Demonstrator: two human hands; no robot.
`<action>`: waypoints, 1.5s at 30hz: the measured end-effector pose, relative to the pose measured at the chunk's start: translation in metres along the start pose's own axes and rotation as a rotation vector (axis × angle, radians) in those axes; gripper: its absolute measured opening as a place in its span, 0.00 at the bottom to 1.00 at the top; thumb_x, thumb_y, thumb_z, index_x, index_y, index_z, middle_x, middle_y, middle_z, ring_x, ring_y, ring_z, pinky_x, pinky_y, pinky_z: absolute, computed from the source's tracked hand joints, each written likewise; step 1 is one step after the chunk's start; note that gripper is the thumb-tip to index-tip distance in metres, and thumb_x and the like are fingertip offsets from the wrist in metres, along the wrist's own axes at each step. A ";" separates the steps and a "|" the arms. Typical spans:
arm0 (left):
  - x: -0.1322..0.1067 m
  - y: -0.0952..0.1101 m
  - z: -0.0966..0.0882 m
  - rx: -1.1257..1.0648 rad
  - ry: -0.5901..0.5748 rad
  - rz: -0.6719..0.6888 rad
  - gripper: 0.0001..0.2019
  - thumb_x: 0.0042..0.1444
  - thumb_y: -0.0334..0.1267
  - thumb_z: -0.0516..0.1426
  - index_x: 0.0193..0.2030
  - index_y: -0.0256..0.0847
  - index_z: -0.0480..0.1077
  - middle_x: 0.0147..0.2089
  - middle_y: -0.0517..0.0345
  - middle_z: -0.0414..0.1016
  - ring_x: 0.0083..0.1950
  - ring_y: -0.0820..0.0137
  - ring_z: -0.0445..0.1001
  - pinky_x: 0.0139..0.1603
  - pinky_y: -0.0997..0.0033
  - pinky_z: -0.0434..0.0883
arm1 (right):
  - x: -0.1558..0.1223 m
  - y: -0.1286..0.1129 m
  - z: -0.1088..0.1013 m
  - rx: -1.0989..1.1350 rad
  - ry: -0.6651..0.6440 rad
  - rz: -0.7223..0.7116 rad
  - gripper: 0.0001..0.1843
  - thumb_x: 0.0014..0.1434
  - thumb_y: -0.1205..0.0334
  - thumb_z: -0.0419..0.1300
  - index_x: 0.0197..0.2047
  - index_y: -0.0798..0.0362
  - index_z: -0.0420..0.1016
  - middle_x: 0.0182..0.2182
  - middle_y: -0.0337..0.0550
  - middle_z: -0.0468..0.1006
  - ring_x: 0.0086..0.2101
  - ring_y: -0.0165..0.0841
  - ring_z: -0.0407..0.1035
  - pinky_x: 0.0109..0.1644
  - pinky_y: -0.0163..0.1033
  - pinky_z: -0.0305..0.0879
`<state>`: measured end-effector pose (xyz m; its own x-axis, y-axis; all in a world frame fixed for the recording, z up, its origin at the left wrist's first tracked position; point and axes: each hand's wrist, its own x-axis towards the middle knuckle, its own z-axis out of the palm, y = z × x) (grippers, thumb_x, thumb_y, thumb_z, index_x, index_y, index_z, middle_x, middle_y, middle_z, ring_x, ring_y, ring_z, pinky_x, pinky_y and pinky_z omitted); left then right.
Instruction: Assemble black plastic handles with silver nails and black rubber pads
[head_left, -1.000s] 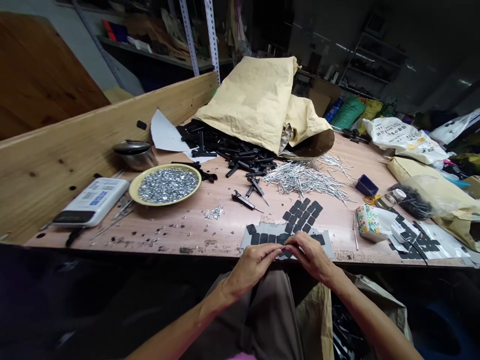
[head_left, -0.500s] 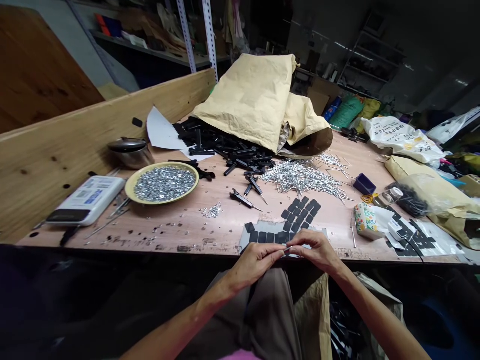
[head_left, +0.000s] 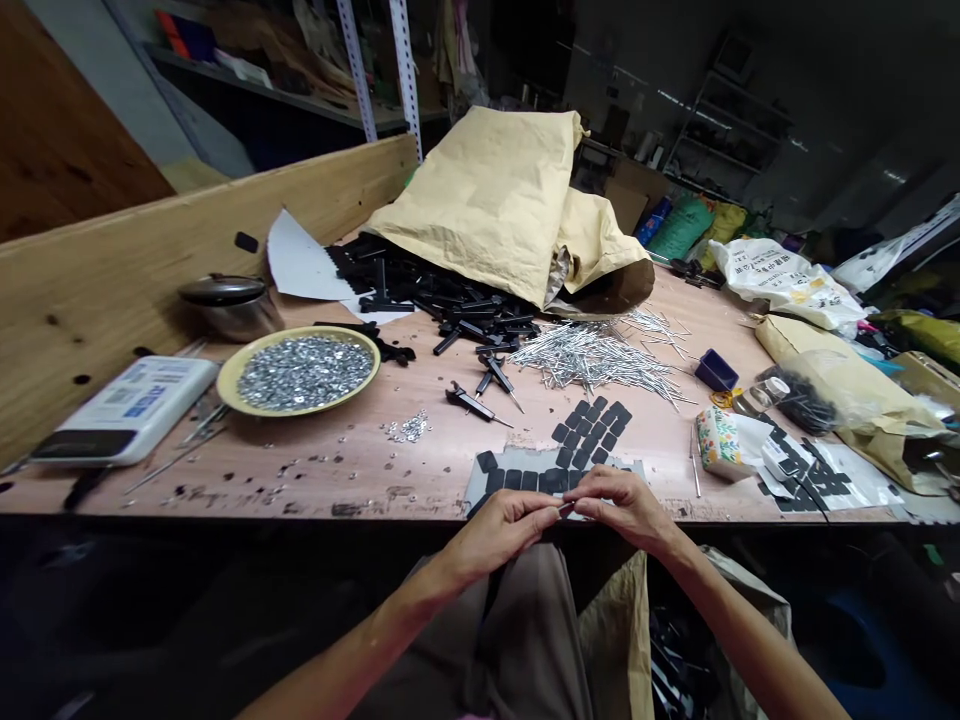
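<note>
My left hand [head_left: 504, 531] and my right hand [head_left: 621, 506] meet at the table's front edge, fingertips pinched together on a small dark and silvery piece [head_left: 566, 510]. Just behind them lies a grey sheet [head_left: 487, 482] with several black pads [head_left: 589, 433] stuck on it. Farther back are a pile of thin metal pins [head_left: 600, 355], a heap of black plastic parts [head_left: 442, 295] and a yellow dish of small silver nuts [head_left: 300, 372]. A few assembled black pieces with pins [head_left: 480, 395] lie mid-table.
A tan paper sack [head_left: 510, 200] lies at the back over the black parts. A wooden board [head_left: 150, 270] walls the left side, with a white device [head_left: 124, 410] and a steel lidded pot [head_left: 225, 300] beside it. Bags, a floral cup [head_left: 716, 440] and a blue box [head_left: 716, 370] crowd the right.
My hands have stayed pinched together at the table edge, shifting only slightly. The view has swung a little to the right and down.
</note>
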<state>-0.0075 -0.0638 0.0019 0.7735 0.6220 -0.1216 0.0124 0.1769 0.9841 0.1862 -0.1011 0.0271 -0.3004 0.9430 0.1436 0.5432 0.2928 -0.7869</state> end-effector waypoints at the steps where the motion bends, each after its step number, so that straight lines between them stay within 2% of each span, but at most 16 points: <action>1: 0.001 -0.001 0.000 -0.015 -0.002 -0.011 0.25 0.51 0.57 0.53 0.34 0.33 0.73 0.16 0.70 0.47 0.19 0.80 0.45 0.18 0.77 0.44 | 0.000 0.000 0.000 -0.011 0.002 0.005 0.19 0.59 0.47 0.54 0.38 0.52 0.80 0.28 0.43 0.76 0.29 0.29 0.71 0.32 0.33 0.68; 5: 0.002 -0.002 -0.001 0.003 0.015 -0.008 0.25 0.50 0.59 0.53 0.32 0.34 0.72 0.16 0.70 0.47 0.19 0.80 0.45 0.18 0.77 0.43 | -0.002 -0.001 0.003 -0.081 0.055 -0.022 0.18 0.60 0.49 0.54 0.37 0.52 0.79 0.28 0.42 0.76 0.28 0.29 0.71 0.32 0.33 0.68; 10: 0.003 -0.002 -0.001 -0.017 -0.018 -0.119 0.26 0.48 0.60 0.53 0.33 0.35 0.73 0.15 0.70 0.50 0.16 0.81 0.44 0.16 0.78 0.45 | -0.005 -0.004 0.010 -0.278 0.107 -0.179 0.15 0.65 0.57 0.49 0.42 0.52 0.76 0.31 0.45 0.75 0.32 0.31 0.71 0.35 0.35 0.69; 13: 0.003 -0.004 0.005 0.113 0.197 0.072 0.21 0.50 0.56 0.53 0.31 0.38 0.75 0.21 0.60 0.67 0.22 0.75 0.61 0.23 0.75 0.60 | -0.005 -0.005 0.012 -0.323 0.128 -0.173 0.15 0.66 0.58 0.47 0.40 0.52 0.74 0.30 0.44 0.74 0.31 0.30 0.70 0.34 0.33 0.69; 15: 0.003 -0.005 0.007 0.163 0.279 0.167 0.18 0.51 0.53 0.54 0.30 0.40 0.76 0.27 0.56 0.73 0.29 0.71 0.67 0.29 0.73 0.64 | -0.006 -0.006 0.013 -0.342 0.140 -0.167 0.15 0.66 0.58 0.46 0.39 0.53 0.73 0.30 0.43 0.73 0.31 0.30 0.70 0.34 0.33 0.69; 17: 0.003 -0.005 0.007 0.110 0.194 0.084 0.20 0.51 0.54 0.53 0.32 0.38 0.76 0.21 0.60 0.68 0.23 0.74 0.63 0.24 0.75 0.60 | -0.007 -0.007 0.013 -0.359 0.140 -0.201 0.15 0.66 0.59 0.45 0.41 0.53 0.71 0.31 0.44 0.73 0.32 0.30 0.69 0.34 0.33 0.68; 19: 0.003 -0.005 0.004 0.025 0.070 -0.056 0.24 0.51 0.56 0.53 0.35 0.35 0.76 0.14 0.67 0.57 0.16 0.79 0.51 0.17 0.78 0.52 | -0.008 -0.008 0.013 -0.379 0.122 -0.240 0.14 0.67 0.60 0.45 0.42 0.53 0.70 0.32 0.44 0.73 0.32 0.30 0.69 0.35 0.33 0.67; 21: 0.002 -0.004 0.003 0.016 0.045 -0.078 0.24 0.51 0.56 0.52 0.35 0.34 0.75 0.13 0.69 0.54 0.15 0.80 0.48 0.16 0.78 0.50 | -0.009 -0.008 0.013 -0.434 0.118 -0.274 0.15 0.67 0.61 0.43 0.40 0.54 0.69 0.31 0.44 0.72 0.32 0.30 0.68 0.35 0.33 0.66; 25: -0.001 -0.002 0.008 0.217 0.185 0.121 0.17 0.54 0.47 0.52 0.32 0.37 0.77 0.24 0.58 0.75 0.26 0.73 0.68 0.28 0.76 0.66 | -0.007 -0.005 0.016 -0.635 0.147 -0.329 0.18 0.68 0.61 0.41 0.33 0.54 0.69 0.27 0.44 0.71 0.29 0.31 0.63 0.34 0.36 0.62; 29: -0.002 -0.006 0.017 0.330 0.249 0.267 0.15 0.56 0.43 0.51 0.35 0.41 0.77 0.35 0.56 0.81 0.35 0.68 0.76 0.37 0.73 0.71 | -0.006 0.002 0.020 -0.770 0.185 -0.348 0.24 0.68 0.62 0.40 0.23 0.53 0.65 0.19 0.39 0.66 0.23 0.29 0.58 0.31 0.37 0.55; 31: -0.002 -0.007 0.018 0.346 0.265 0.288 0.14 0.56 0.42 0.50 0.36 0.42 0.77 0.37 0.56 0.81 0.36 0.67 0.77 0.38 0.73 0.72 | -0.006 0.002 0.019 -0.749 0.184 -0.305 0.28 0.69 0.60 0.36 0.20 0.53 0.63 0.16 0.36 0.62 0.20 0.28 0.55 0.29 0.37 0.52; 33: -0.001 -0.006 0.018 0.337 0.278 0.256 0.15 0.56 0.42 0.50 0.36 0.42 0.77 0.36 0.57 0.81 0.35 0.68 0.77 0.37 0.74 0.72 | -0.006 -0.002 0.014 -0.670 0.180 -0.197 0.32 0.69 0.57 0.32 0.21 0.53 0.66 0.17 0.37 0.63 0.20 0.28 0.57 0.29 0.36 0.53; 35: 0.001 -0.003 0.015 0.315 0.293 0.204 0.15 0.55 0.44 0.50 0.35 0.41 0.77 0.34 0.57 0.81 0.35 0.68 0.77 0.36 0.75 0.72 | -0.005 -0.007 0.007 -0.560 0.180 -0.079 0.31 0.68 0.52 0.32 0.29 0.53 0.71 0.24 0.40 0.70 0.24 0.28 0.63 0.31 0.35 0.57; 37: 0.003 -0.001 0.013 0.299 0.297 0.172 0.16 0.55 0.45 0.51 0.34 0.40 0.78 0.33 0.58 0.81 0.34 0.68 0.77 0.35 0.75 0.71 | -0.006 -0.011 0.001 -0.445 0.168 -0.029 0.26 0.67 0.48 0.38 0.40 0.53 0.73 0.33 0.43 0.73 0.30 0.29 0.67 0.33 0.35 0.61; 39: 0.004 0.001 0.011 0.300 0.286 0.165 0.16 0.54 0.45 0.51 0.34 0.40 0.78 0.32 0.58 0.81 0.32 0.69 0.76 0.34 0.75 0.71 | -0.006 -0.013 -0.002 -0.366 0.137 -0.061 0.22 0.65 0.47 0.44 0.44 0.52 0.72 0.35 0.44 0.74 0.33 0.30 0.69 0.35 0.34 0.62; 45: 0.002 -0.003 0.015 0.321 0.283 0.241 0.15 0.54 0.43 0.50 0.34 0.42 0.78 0.34 0.57 0.81 0.34 0.67 0.77 0.36 0.74 0.70 | -0.005 -0.010 0.007 -0.466 0.102 -0.147 0.21 0.66 0.51 0.43 0.33 0.53 0.71 0.28 0.42 0.73 0.31 0.29 0.66 0.37 0.36 0.58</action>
<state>0.0036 -0.0748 0.0006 0.5761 0.8072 0.1284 0.0834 -0.2143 0.9732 0.1772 -0.1103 0.0303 -0.3343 0.8901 0.3096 0.8004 0.4416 -0.4053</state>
